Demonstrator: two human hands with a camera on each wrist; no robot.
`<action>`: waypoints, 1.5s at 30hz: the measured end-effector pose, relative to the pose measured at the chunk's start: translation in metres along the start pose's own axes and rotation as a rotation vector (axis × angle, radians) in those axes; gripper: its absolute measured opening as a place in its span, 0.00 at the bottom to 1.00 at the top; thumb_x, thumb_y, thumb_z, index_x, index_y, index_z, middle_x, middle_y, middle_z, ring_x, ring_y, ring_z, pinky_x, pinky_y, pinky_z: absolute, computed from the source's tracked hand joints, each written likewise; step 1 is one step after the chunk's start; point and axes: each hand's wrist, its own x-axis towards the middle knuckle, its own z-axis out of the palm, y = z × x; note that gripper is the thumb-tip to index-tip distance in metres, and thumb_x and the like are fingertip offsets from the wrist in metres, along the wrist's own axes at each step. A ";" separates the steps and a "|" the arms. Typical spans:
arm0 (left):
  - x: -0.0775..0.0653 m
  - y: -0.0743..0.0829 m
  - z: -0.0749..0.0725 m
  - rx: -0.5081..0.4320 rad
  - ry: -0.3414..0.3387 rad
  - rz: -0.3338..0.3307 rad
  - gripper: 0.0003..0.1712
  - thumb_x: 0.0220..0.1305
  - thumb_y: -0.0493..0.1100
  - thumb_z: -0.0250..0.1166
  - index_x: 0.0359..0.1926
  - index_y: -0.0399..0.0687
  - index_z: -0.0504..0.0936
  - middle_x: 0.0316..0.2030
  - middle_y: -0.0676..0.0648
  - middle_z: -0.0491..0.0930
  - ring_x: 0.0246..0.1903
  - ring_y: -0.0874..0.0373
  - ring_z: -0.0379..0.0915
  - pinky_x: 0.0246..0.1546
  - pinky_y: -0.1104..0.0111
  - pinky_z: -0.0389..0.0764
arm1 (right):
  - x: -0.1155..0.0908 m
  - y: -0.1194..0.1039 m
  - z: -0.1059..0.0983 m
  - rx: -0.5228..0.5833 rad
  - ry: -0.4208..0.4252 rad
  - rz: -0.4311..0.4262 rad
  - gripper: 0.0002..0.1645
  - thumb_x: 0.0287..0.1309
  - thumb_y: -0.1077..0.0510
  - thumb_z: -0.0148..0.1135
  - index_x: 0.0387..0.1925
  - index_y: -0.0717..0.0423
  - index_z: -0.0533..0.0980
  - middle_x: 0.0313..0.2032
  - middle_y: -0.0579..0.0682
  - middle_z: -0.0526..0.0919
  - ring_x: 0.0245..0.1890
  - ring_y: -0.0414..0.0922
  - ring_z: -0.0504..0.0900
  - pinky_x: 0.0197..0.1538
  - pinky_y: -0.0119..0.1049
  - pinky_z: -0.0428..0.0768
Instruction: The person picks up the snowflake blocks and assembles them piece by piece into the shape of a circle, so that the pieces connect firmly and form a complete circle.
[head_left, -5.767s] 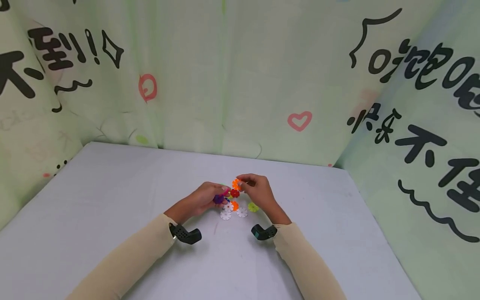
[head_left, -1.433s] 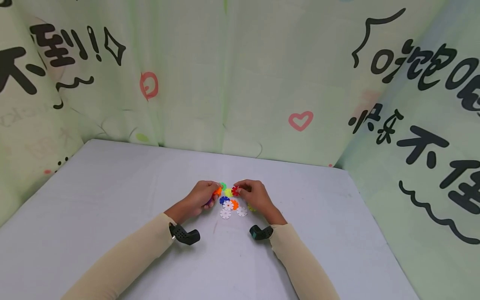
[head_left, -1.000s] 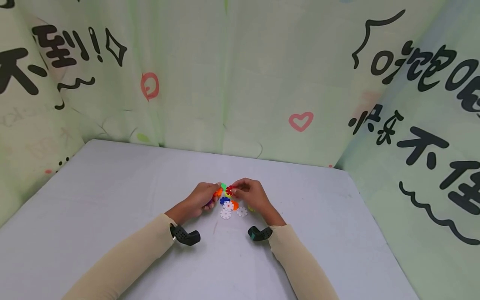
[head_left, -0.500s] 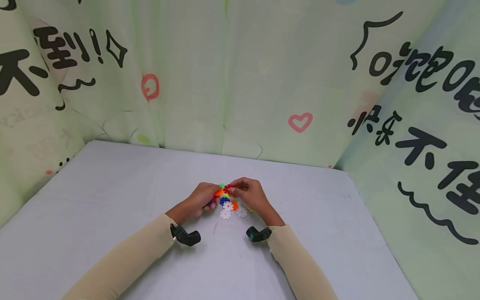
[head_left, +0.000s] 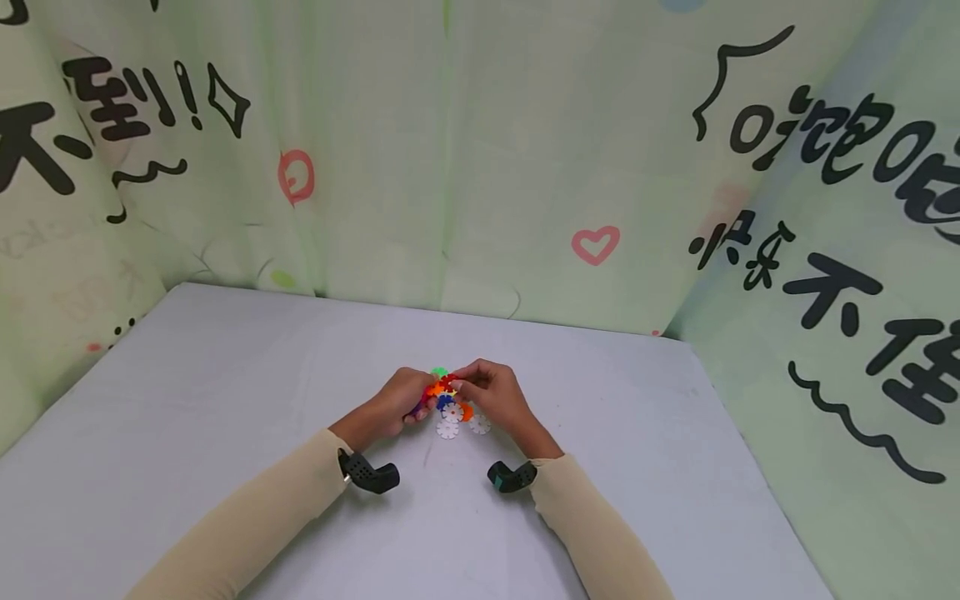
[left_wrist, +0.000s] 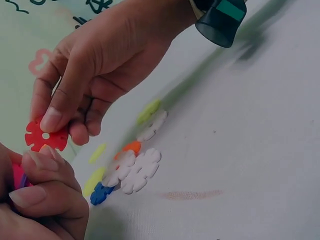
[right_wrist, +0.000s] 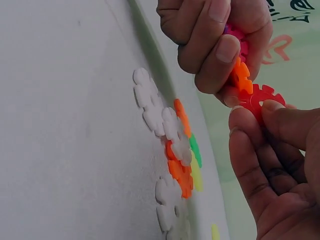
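The red disc (left_wrist: pixel 39 140) is pinched by the right hand (head_left: pixel 491 393), touching the orange disc (right_wrist: pixel 243 77) on its left, which is gripped by the left hand (head_left: pixel 401 398); if pressed askew, either disc might be knocked loose

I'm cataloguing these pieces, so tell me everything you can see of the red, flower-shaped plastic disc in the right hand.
The red, flower-shaped disc looks like thin plastic, with a notched, petal-like rim and a round central hole. The right hand pinches it between thumb and fingers above the white tabletop, its face showing in the left wrist view. Its edge meets an orange, notched, plastic-looking disc held in the left hand; whether they interlock, I can't tell.
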 end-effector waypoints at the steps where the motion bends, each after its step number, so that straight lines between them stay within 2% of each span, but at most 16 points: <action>1: 0.000 0.000 0.000 -0.010 -0.004 -0.004 0.18 0.75 0.44 0.46 0.52 0.33 0.71 0.20 0.48 0.72 0.12 0.61 0.59 0.12 0.77 0.62 | 0.000 0.000 0.001 0.001 0.002 -0.007 0.06 0.61 0.67 0.63 0.40 0.64 0.81 0.34 0.53 0.84 0.29 0.48 0.84 0.37 0.34 0.83; 6: 0.000 0.003 -0.001 -0.029 -0.014 0.017 0.18 0.74 0.44 0.46 0.52 0.33 0.71 0.20 0.49 0.71 0.12 0.62 0.60 0.12 0.76 0.61 | -0.002 -0.002 0.004 0.053 0.014 -0.046 0.06 0.60 0.68 0.63 0.40 0.66 0.79 0.37 0.57 0.84 0.30 0.52 0.85 0.38 0.36 0.83; 9: 0.000 0.005 0.000 -0.002 0.009 0.035 0.18 0.74 0.43 0.46 0.53 0.34 0.72 0.19 0.48 0.71 0.12 0.61 0.60 0.12 0.76 0.62 | -0.003 -0.005 0.004 0.046 0.018 -0.049 0.06 0.60 0.67 0.64 0.39 0.65 0.79 0.37 0.56 0.84 0.31 0.52 0.85 0.38 0.36 0.83; 14: 0.000 0.006 0.000 0.016 0.025 0.033 0.21 0.76 0.45 0.45 0.60 0.36 0.69 0.23 0.46 0.73 0.15 0.60 0.65 0.17 0.75 0.69 | -0.002 -0.006 0.003 -0.024 0.022 -0.044 0.06 0.60 0.66 0.65 0.39 0.63 0.81 0.36 0.54 0.85 0.31 0.48 0.85 0.39 0.35 0.83; 19: 0.000 0.004 -0.002 -0.030 0.006 0.024 0.19 0.77 0.43 0.43 0.60 0.34 0.66 0.26 0.45 0.76 0.19 0.59 0.70 0.24 0.73 0.77 | -0.001 -0.004 0.000 -0.119 0.019 -0.024 0.07 0.60 0.64 0.65 0.40 0.61 0.83 0.38 0.52 0.85 0.32 0.45 0.85 0.40 0.34 0.82; 27: 0.001 0.007 -0.008 -0.081 0.046 0.016 0.23 0.77 0.45 0.39 0.63 0.38 0.68 0.36 0.39 0.81 0.23 0.56 0.76 0.30 0.71 0.79 | 0.001 0.004 -0.012 -0.285 0.047 0.031 0.09 0.63 0.61 0.64 0.43 0.60 0.83 0.34 0.48 0.84 0.32 0.44 0.82 0.41 0.35 0.81; 30: 0.002 0.007 -0.009 -0.102 0.067 0.002 0.25 0.77 0.52 0.41 0.62 0.39 0.67 0.34 0.41 0.80 0.23 0.56 0.76 0.32 0.70 0.79 | 0.003 0.007 -0.018 -0.312 0.079 0.063 0.09 0.63 0.61 0.63 0.43 0.59 0.83 0.35 0.47 0.84 0.33 0.43 0.80 0.41 0.35 0.80; 34: 0.004 0.007 -0.008 -0.107 0.077 0.006 0.30 0.71 0.61 0.53 0.56 0.38 0.68 0.27 0.46 0.75 0.22 0.58 0.73 0.29 0.71 0.76 | 0.006 0.010 -0.028 -0.339 0.133 0.109 0.09 0.63 0.61 0.63 0.43 0.58 0.84 0.35 0.48 0.84 0.34 0.44 0.79 0.41 0.37 0.80; 37: 0.004 0.005 -0.007 -0.118 0.079 0.009 0.27 0.69 0.56 0.59 0.53 0.36 0.71 0.23 0.49 0.71 0.20 0.59 0.71 0.23 0.72 0.73 | 0.008 0.013 -0.032 -0.355 0.168 0.134 0.09 0.63 0.61 0.62 0.43 0.59 0.84 0.37 0.49 0.84 0.36 0.45 0.80 0.43 0.39 0.80; 40: 0.004 0.004 -0.007 -0.139 0.087 -0.005 0.23 0.69 0.52 0.59 0.52 0.37 0.75 0.22 0.50 0.70 0.18 0.60 0.71 0.21 0.74 0.73 | 0.009 0.018 -0.035 -0.358 0.199 0.153 0.10 0.63 0.61 0.63 0.43 0.60 0.83 0.38 0.51 0.84 0.38 0.46 0.80 0.44 0.39 0.80; 45: 0.001 0.004 -0.008 -0.168 0.084 -0.013 0.23 0.70 0.52 0.55 0.53 0.37 0.76 0.21 0.50 0.69 0.18 0.60 0.72 0.20 0.74 0.75 | 0.016 0.029 -0.040 -0.334 0.221 0.190 0.11 0.63 0.61 0.63 0.46 0.61 0.82 0.40 0.53 0.84 0.39 0.47 0.78 0.43 0.39 0.78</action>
